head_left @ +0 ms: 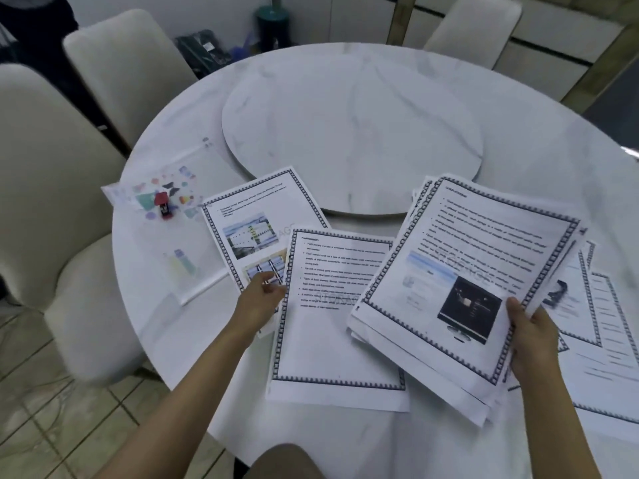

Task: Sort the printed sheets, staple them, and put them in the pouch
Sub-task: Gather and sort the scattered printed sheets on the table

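Observation:
My right hand [530,337] grips a thick stack of printed sheets [460,271] by its lower right edge, held tilted above the table. My left hand [262,293] pinches the left edge of a text sheet headed "Flash memory" [332,344] that lies flat in front of me. Under its left side lies another sheet with photos [259,216]. More printed sheets [601,344] lie at the right, partly hidden by the held stack. A clear pouch with coloured shapes [179,229] lies at the left, and a small red stapler [163,204] stands on it.
The round white marble table [518,140] carries a raised turntable disc [352,133] in its middle. Cream chairs [45,188] stand at the left and one at the far right. A dark bin and bags sit on the floor beyond the table.

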The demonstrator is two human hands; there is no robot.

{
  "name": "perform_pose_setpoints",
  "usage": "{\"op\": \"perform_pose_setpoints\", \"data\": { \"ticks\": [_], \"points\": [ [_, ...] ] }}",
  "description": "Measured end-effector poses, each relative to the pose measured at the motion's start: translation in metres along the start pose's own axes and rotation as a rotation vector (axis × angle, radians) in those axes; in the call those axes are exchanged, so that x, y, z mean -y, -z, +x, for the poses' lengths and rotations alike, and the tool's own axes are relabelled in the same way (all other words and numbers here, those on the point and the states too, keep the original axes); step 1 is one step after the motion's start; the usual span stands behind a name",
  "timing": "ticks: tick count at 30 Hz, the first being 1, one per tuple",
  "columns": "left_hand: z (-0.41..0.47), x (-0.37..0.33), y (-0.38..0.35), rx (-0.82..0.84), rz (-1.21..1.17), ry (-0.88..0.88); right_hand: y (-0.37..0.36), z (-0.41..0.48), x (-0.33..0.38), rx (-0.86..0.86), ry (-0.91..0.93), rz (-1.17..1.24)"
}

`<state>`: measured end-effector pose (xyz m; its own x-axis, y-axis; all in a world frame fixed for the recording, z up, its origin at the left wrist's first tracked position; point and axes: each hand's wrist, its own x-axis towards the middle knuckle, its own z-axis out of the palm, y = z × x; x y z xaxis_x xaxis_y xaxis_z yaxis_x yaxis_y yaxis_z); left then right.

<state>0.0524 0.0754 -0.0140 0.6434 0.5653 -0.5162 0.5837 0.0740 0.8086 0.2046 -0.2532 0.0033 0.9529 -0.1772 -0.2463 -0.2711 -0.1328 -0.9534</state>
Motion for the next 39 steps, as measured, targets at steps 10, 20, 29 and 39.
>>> {"op": "perform_pose_setpoints", "data": {
  "ticks": [10,20,29,39],
  "points": [
    [0.004,-0.010,-0.033,-0.139,0.138,-0.016,0.013,0.011,-0.014,0.099,-0.021,-0.020],
    [-0.003,-0.019,-0.058,-0.033,0.010,-0.059,-0.018,0.003,-0.037,0.309,-0.009,-0.152],
    [-0.014,-0.007,-0.067,-0.071,-0.081,-0.091,-0.036,-0.009,-0.044,0.420,-0.034,-0.144],
    [-0.014,0.001,-0.059,-0.010,-0.132,-0.096,-0.053,-0.035,-0.047,0.543,-0.039,-0.206]
  ]
}}
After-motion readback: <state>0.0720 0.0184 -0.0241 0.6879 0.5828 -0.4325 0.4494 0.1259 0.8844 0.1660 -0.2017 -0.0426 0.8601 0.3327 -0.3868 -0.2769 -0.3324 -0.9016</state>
